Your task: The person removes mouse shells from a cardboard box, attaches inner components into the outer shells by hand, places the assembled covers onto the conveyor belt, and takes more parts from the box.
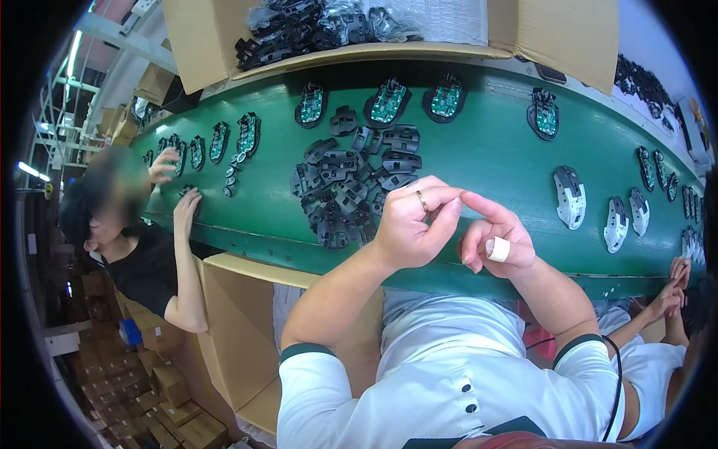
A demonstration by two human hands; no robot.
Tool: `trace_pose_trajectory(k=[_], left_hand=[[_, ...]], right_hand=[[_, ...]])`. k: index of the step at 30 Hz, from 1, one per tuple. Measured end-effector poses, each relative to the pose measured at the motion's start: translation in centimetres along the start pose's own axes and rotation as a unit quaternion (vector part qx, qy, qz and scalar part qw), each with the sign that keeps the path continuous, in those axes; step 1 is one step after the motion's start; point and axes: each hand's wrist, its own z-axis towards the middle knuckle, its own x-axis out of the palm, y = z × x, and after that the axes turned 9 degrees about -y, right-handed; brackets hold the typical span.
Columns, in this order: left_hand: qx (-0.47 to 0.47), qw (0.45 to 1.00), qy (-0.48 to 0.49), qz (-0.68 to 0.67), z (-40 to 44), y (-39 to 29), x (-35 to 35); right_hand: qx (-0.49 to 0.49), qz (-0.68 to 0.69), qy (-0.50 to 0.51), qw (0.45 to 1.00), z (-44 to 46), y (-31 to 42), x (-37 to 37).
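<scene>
My left hand [419, 224], with a ring on one finger, is raised above the belt's near side with thumb and index finger pinched together. Whatever may lie in that pinch is too small to make out. My right hand [499, 238] stretches its index finger so the tip meets my left fingertips. Its other fingers are loosely bent, and white tape [498, 249] wraps one of them. Nothing shows in the right palm. Just left of my hands lies a heap of dark grey plastic mouse shells [336, 183] on the green belt [493, 153].
Mouse bases with green circuit boards [387, 102] line the belt's far side. White-and-grey mice [571, 197] lie to the right. A cardboard box [359, 52] of black parts stands beyond; another box [239, 329] is below left. A co-worker [142, 247] handles parts at left; another person's hands [673, 288] are at right.
</scene>
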Motion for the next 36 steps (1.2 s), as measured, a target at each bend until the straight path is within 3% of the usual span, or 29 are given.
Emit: trace_pose_trajectory(k=[2,6,10,15,24,27,31,36], left_hand=[[0.0,1.0,0.008,0.013,0.0,0.2,-0.3],[-0.015,0.998,0.004,0.053,0.0,-0.1,-0.4],[0.121,0.975,-0.008,0.185,0.8,0.7,-0.4],[0.164,0.945,-0.012,0.283,0.7,1.1,-1.0],[0.159,0.92,-0.029,0.356,0.3,1.8,-1.4],[0.118,0.894,-0.017,0.431,0.6,2.2,-1.8],[0.066,0.902,-0.029,0.427,1.2,2.0,-3.5],[0.172,0.904,-0.112,0.375,-2.5,-2.6,-6.5]], right_hand=[[0.007,-0.009,-0.006,1.0,0.0,0.1,-0.1],[-0.011,-0.157,-0.071,0.985,0.0,0.8,0.6],[-0.093,-0.353,-0.133,0.921,0.5,0.1,1.0],[-0.15,-0.499,-0.114,0.845,1.1,-1.2,1.1],[-0.065,-0.452,-0.09,0.885,1.4,-2.1,1.5],[-0.039,-0.401,-0.132,0.906,0.9,-2.9,1.5],[-0.008,-0.376,-0.156,0.913,1.2,-3.1,1.4],[-0.026,-0.376,-0.169,0.911,1.9,-3.2,0.3]])
